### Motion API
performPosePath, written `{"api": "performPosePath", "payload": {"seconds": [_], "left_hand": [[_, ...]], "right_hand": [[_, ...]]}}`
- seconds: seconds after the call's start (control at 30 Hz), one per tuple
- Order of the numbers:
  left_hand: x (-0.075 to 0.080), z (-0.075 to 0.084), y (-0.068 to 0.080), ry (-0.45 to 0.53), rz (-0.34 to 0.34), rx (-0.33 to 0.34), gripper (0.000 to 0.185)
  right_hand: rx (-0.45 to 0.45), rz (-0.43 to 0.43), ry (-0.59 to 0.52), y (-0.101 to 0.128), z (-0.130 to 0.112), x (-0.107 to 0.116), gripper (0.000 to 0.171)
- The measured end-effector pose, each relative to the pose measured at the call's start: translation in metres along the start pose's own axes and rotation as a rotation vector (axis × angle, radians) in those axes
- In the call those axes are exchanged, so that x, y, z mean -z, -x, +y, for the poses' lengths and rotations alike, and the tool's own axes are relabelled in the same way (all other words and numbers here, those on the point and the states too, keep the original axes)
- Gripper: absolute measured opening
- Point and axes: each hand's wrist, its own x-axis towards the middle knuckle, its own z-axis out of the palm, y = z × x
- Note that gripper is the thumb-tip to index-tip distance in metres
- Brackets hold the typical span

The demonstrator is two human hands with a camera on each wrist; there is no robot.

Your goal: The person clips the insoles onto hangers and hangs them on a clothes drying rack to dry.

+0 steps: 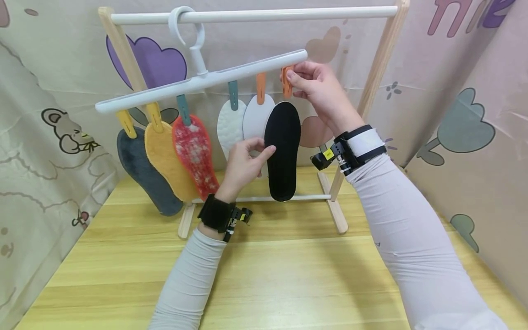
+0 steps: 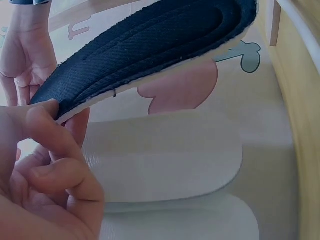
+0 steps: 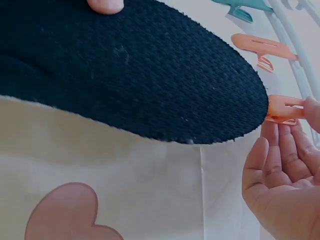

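My left hand (image 1: 243, 165) pinches a black insole (image 1: 283, 156) by its edge, thumb on the dark face; it hangs upright under the right end of a white hanger (image 1: 243, 72). My right hand (image 1: 319, 89) pinches an orange clothespin (image 1: 287, 85) at that end, thumb in front and fingers behind. In the right wrist view the tip of the clothespin (image 3: 284, 107) is right at the insole's rounded end (image 3: 240, 95). Two white insoles (image 1: 230, 123) hang beside it from a teal clothespin (image 1: 233, 95) and another orange clothespin (image 1: 261, 89).
The hanger tilts, left end lower, its hook (image 1: 175, 27) over the white bar (image 1: 288, 15) of a wooden rack (image 1: 381, 59). Grey (image 1: 142, 169), yellow (image 1: 162, 153) and red insoles (image 1: 194, 156) hang on its left half. The rack stands on a wooden table (image 1: 297, 275) before a printed cloth.
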Motion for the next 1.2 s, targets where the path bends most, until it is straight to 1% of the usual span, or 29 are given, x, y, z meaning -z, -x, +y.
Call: {"api": "performPosePath", "payload": {"seconds": [0.07, 0.2, 0.3, 0.57, 0.83, 0.97, 1.2], "left_hand": [[-0.0004, 0.0003, 0.0003, 0.009, 0.003, 0.002, 0.024], [-0.001, 0.001, 0.0001, 0.015, 0.008, 0.012, 0.023], [-0.0013, 0.0007, -0.0002, 0.005, 0.011, 0.023, 0.024], [-0.0018, 0.0009, -0.0002, -0.018, 0.008, 0.04, 0.024], [-0.0022, 0.001, -0.0005, -0.016, 0.003, 0.018, 0.024], [-0.0024, 0.0016, -0.0004, -0.013, 0.005, 0.014, 0.024], [-0.0022, 0.0013, -0.0003, -0.016, 0.015, 0.001, 0.024]], "right_hand": [[-0.001, 0.005, -0.018, 0.0008, 0.0006, -0.0005, 0.014], [0.002, 0.014, -0.012, 0.0025, 0.0005, -0.0009, 0.014], [-0.001, 0.021, -0.003, 0.003, 0.0002, -0.0014, 0.013], [-0.009, 0.029, -0.026, 0.0039, -0.0015, -0.0023, 0.01], [0.004, 0.03, -0.005, 0.0051, -0.002, -0.0015, 0.011], [0.004, 0.026, -0.024, 0.0056, -0.0014, -0.0018, 0.011], [0.005, 0.023, -0.021, 0.0066, -0.0007, -0.0022, 0.011]]}}
